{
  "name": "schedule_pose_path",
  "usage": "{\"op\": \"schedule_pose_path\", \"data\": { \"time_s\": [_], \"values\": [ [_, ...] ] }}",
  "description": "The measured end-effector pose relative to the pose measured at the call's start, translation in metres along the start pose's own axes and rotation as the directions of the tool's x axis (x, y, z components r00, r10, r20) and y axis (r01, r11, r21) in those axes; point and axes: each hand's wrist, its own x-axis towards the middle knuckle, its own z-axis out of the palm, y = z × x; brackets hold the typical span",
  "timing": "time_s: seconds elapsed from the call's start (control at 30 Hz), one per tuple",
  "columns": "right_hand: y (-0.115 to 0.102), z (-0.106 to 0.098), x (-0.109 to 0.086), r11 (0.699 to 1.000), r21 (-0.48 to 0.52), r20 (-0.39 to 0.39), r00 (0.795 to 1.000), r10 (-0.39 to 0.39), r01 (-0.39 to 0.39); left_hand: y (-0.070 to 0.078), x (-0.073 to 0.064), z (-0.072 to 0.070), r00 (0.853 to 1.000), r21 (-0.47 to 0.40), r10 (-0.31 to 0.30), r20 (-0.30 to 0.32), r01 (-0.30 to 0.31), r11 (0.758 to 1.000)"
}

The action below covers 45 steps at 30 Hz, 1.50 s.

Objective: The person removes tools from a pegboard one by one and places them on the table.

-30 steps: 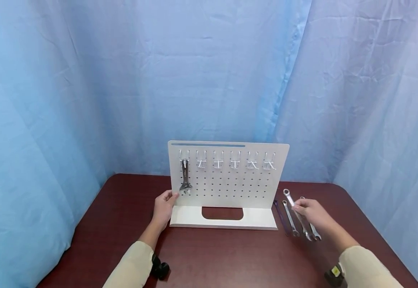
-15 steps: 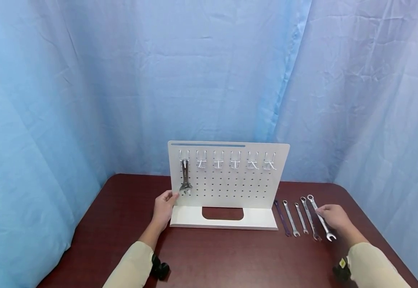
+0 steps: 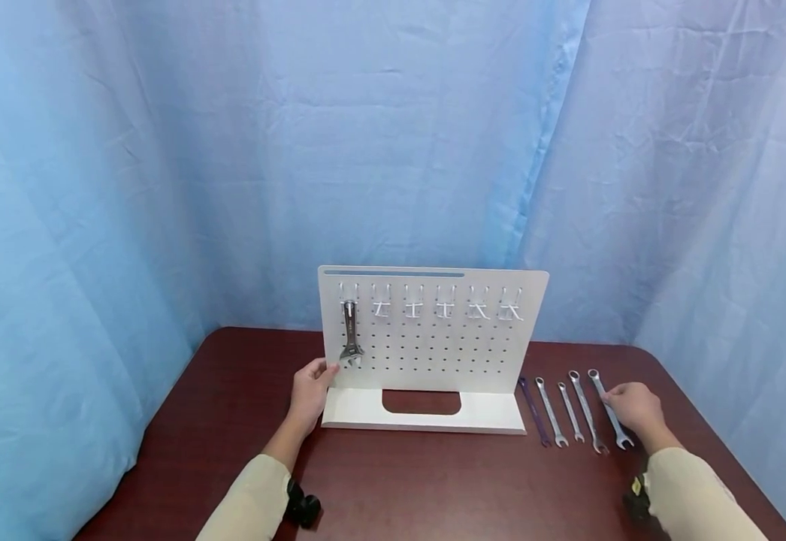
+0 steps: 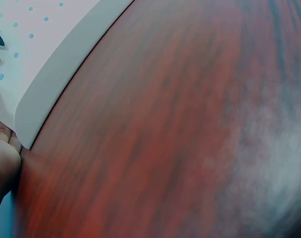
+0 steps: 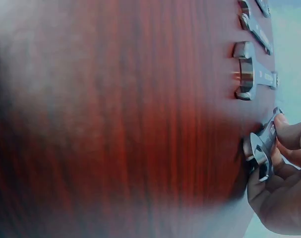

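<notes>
My left hand (image 3: 309, 392) grips the lower left edge of a white pegboard stand (image 3: 427, 368), thumb in front and fingers partly hidden behind. On the board's leftmost hook hangs an adjustable wrench (image 3: 350, 334), jaw end down. At the right, my right hand (image 3: 634, 410) pinches the shank of the rightmost silver combination wrench (image 3: 611, 409) between thumb and fingers. Its open end faces the camera in the right wrist view, where the fingers (image 5: 284, 173) curl beneath it. Left of it lie several more silver combination wrenches (image 3: 584, 409) and a purple wrench (image 3: 535, 412), side by side.
Several white double hooks (image 3: 413, 308) stick out along the board's upper row. The dark red table (image 3: 427, 481) ends at the right not far beyond my right hand. Blue curtains (image 3: 366, 150) hang behind and at both sides.
My right hand has carried the combination wrench rightward and down to the right end of the row, uncovering the other wrenches. The left hand stays on the board.
</notes>
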Motion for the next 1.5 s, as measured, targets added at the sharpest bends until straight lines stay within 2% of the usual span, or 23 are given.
{"op": "schedule_pose_path", "data": {
  "time_s": [0.2,0.43,0.57,0.73,0.87,1.0,1.1,1.2,1.27,1.37,1.5],
  "values": [
    [-0.008,0.004,-0.006,0.999,-0.018,-0.052,0.998,0.029,-0.030,0.003,-0.001,0.000,1.000,0.001,0.022,-0.007,-0.022,1.000],
    [-0.008,0.007,-0.013,0.997,-0.006,-0.063,0.995,0.071,-0.072,0.003,-0.003,0.001,1.000,-0.010,0.021,-0.001,-0.021,1.000],
    [-0.020,0.004,-0.017,0.996,0.007,-0.135,0.987,0.084,-0.084,0.002,-0.003,0.001,1.000,-0.011,0.014,0.007,-0.014,1.000],
    [-0.061,0.015,-0.023,0.999,0.045,-0.237,0.971,0.017,-0.006,0.002,-0.004,-0.003,1.000,-0.007,0.001,0.002,-0.001,1.000],
    [-0.107,0.032,-0.032,0.990,0.105,-0.254,0.965,-0.065,0.094,0.002,-0.004,-0.005,1.000,-0.016,-0.015,0.000,0.015,1.000],
    [-0.151,0.047,-0.044,0.968,0.173,-0.257,0.957,-0.133,0.181,0.002,-0.003,0.000,1.000,-0.025,-0.015,0.012,0.015,1.000],
    [-0.185,0.060,-0.053,0.932,0.254,-0.229,0.952,-0.203,0.260,0.000,-0.003,0.000,1.000,-0.025,-0.010,0.013,0.011,1.000],
    [-0.222,0.074,-0.061,0.858,0.397,-0.155,0.945,-0.287,0.326,-0.001,-0.003,0.000,1.000,-0.025,-0.008,0.002,0.008,1.000],
    [-0.246,0.083,-0.066,0.803,0.490,-0.098,0.937,-0.335,0.338,-0.001,-0.004,0.000,1.000,-0.024,0.000,-0.002,0.000,1.000],
    [-0.281,0.095,-0.073,0.739,0.579,-0.022,0.912,-0.409,0.345,0.000,-0.003,-0.001,1.000,-0.028,0.003,-0.005,-0.003,1.000],
    [-0.321,0.110,-0.079,0.686,0.624,0.047,0.858,-0.511,0.374,0.003,-0.004,0.000,1.000,-0.033,-0.007,0.004,0.007,0.999]
  ]
}}
